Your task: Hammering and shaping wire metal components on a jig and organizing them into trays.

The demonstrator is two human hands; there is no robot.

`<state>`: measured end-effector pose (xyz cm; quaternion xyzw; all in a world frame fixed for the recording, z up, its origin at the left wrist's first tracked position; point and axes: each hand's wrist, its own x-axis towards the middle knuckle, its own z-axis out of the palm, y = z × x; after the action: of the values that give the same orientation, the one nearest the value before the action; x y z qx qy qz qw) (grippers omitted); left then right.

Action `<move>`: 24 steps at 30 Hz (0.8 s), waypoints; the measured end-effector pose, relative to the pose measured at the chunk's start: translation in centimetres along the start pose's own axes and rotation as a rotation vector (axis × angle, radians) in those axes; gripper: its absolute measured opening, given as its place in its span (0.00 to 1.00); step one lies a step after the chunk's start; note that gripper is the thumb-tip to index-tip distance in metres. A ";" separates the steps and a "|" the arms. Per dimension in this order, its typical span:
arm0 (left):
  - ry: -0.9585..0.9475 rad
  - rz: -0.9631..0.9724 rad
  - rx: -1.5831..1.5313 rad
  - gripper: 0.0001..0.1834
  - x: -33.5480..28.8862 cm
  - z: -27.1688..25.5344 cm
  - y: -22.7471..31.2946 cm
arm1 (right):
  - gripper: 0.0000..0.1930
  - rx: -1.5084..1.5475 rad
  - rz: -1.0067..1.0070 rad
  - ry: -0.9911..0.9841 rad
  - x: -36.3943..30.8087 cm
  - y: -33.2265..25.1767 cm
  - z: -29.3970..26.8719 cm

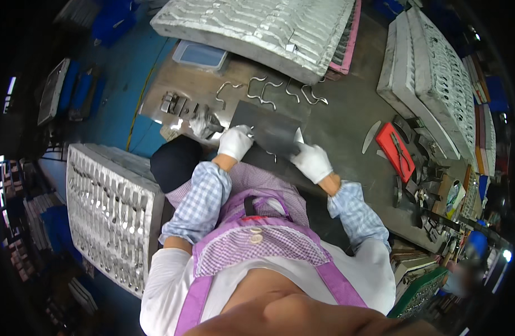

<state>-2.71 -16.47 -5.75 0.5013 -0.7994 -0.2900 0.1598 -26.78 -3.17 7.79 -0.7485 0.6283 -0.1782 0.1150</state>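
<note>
My white-gloved left hand [235, 142] is closed at the left edge of a dark grey curved metal sheet [277, 139]. The fingers of my gloved right hand [314, 163] are closed on its right edge. A small pale, shiny pointed piece [299, 135] shows beside my right fingers; I cannot tell what it is. Behind the sheet, a flat dark plate [254, 113] lies on the table. Several bent metal handles [268, 92] lie beyond it. Left of my left hand is a crumpled grey bundle [204, 124], with small metal blocks [178, 105] beside it.
A large silver tray of shaped slots [252, 33] stands at the back, near a clear blue-tinted box [200, 56]. Stacked trays [431, 84] rise at the right. Pliers lie in a red tray [394, 151], beside dark metal offcuts [417, 193]. Another tray [109, 213] stands at my left.
</note>
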 end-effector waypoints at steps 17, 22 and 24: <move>-0.104 -0.781 -1.574 0.16 -6.0 0.1 13.2 | 0.33 0.751 0.666 0.331 -2.3 -3.6 6.9; 0.027 -0.884 -1.658 0.11 -7.0 0.3 11.6 | 0.29 0.573 0.785 0.198 1.7 -8.5 2.5; 0.086 -0.926 -1.661 0.12 -7.1 -0.5 12.6 | 0.29 0.615 0.752 0.168 1.5 -8.5 2.8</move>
<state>-8.18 -6.17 2.73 0.5045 -0.0535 -0.7814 0.3634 -17.79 -3.20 8.79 -0.3844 0.7802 -0.3612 0.3362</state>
